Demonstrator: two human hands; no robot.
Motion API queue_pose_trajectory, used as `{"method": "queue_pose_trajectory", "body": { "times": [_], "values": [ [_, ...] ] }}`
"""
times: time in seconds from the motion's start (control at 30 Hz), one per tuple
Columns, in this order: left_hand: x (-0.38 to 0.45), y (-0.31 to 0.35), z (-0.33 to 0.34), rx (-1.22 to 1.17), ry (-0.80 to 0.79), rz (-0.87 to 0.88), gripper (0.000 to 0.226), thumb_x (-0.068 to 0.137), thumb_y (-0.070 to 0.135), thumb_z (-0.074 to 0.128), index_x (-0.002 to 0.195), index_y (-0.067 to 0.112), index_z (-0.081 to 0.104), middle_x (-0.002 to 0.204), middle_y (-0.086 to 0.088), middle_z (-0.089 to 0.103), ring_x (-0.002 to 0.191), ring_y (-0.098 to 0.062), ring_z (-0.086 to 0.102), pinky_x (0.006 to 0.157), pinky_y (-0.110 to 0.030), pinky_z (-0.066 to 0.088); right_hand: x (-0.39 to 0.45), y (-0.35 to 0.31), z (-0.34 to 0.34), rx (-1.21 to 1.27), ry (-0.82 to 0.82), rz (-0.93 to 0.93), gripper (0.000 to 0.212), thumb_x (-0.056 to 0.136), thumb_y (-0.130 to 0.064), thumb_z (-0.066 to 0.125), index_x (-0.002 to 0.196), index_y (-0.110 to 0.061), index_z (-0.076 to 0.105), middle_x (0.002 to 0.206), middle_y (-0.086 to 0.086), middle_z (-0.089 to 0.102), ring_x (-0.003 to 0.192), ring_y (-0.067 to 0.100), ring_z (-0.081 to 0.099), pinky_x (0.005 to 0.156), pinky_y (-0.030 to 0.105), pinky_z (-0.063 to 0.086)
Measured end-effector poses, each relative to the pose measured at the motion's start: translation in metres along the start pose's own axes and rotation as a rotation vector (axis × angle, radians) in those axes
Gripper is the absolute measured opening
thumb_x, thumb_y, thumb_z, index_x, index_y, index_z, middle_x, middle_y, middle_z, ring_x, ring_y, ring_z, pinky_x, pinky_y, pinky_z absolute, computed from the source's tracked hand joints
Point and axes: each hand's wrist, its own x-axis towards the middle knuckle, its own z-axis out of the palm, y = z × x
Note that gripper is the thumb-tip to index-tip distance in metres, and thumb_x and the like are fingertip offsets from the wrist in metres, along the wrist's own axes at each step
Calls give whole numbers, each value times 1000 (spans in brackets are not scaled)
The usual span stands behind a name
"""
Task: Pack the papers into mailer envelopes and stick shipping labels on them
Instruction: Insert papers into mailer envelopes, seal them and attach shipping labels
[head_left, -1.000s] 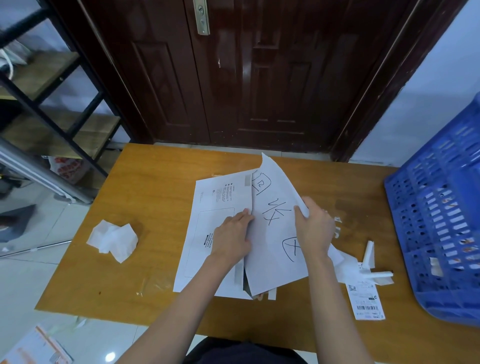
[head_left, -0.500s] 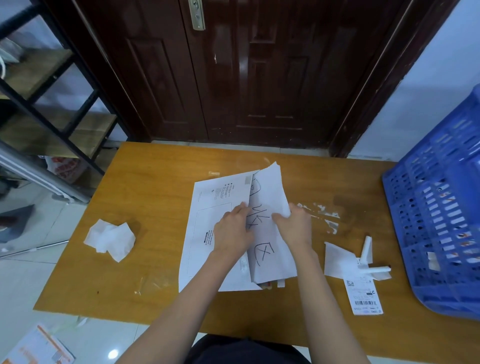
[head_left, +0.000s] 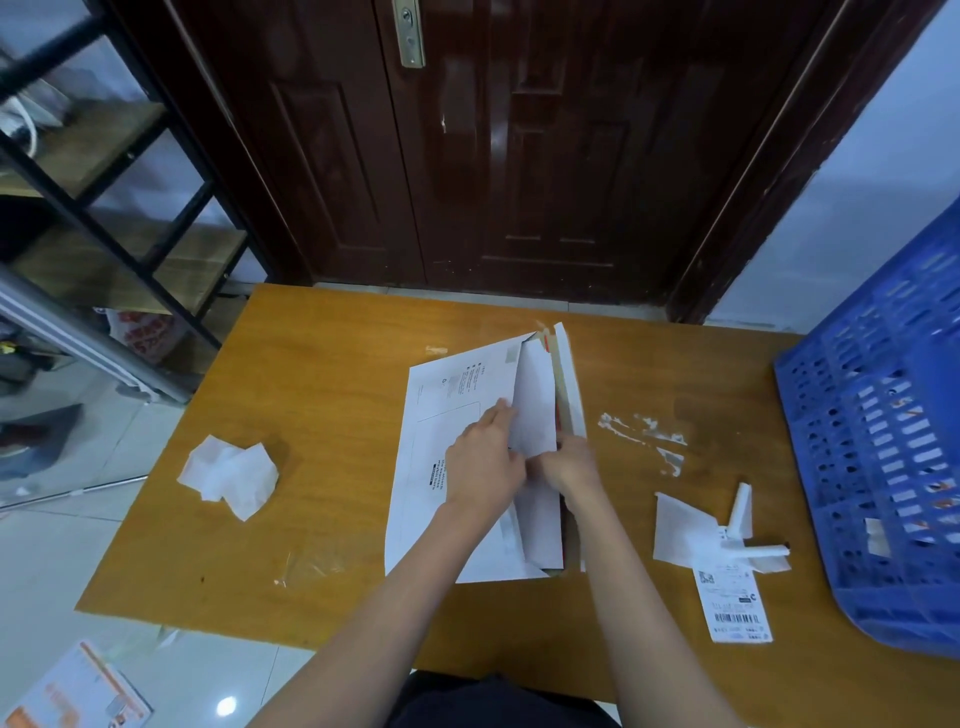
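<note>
**Both hands on the paper at the mailer's open edge**

A white mailer envelope (head_left: 441, 467) lies flat at the middle of the orange-brown surface (head_left: 322, 364), printed face up, its long side running from 12 to 6 o'clock. Along its right edge the flap (head_left: 569, 384) stands up, and a folded white paper (head_left: 535, 415) sits in the opening between flap and envelope face, partly inside.

The left hand (head_left: 485, 462) rests on the envelope with its fingers (head_left: 496, 410) stretched out fairly straight toward 12 o'clock, tips at the paper's left edge. The right hand (head_left: 569, 465), just beside it at 3 o'clock, has its fingers curled down onto the paper's lower part; whether they pinch the sheet or only press it cannot be told.

At 9 o'clock of the envelope, well apart, lies a crumpled white sheet (head_left: 228, 475). At 4 o'clock lie white backing scraps (head_left: 691, 530) and, just below them, a barcode shipping label (head_left: 735, 605). A blue plastic crate (head_left: 883, 441) stands at 3 o'clock on the surface's edge. A dark wooden door (head_left: 493, 145) fills 12 o'clock.
</note>
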Motion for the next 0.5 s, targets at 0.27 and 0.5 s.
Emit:
{"method": "queue_pose_trajectory", "body": {
  "times": [0.27,0.5],
  "values": [
    [-2,2,-3,-80,37,32,51,89,18,57,138,24,44,137,4,53,111,-19,61,88,-29,52,2,-3,16,-100,-12,-12,12,89,-7,50,89,-8,61,80,9,60,71,22,54,53,26,40],
    [-4,0,-3,-88,20,38,51,87,20,59,136,26,46,141,6,50,116,-18,58,90,-33,51,-3,-2,18,-106,-42,-24,22,93,-9,47,104,0,64,100,17,66,97,33,63,71,32,47]
  ]
}}
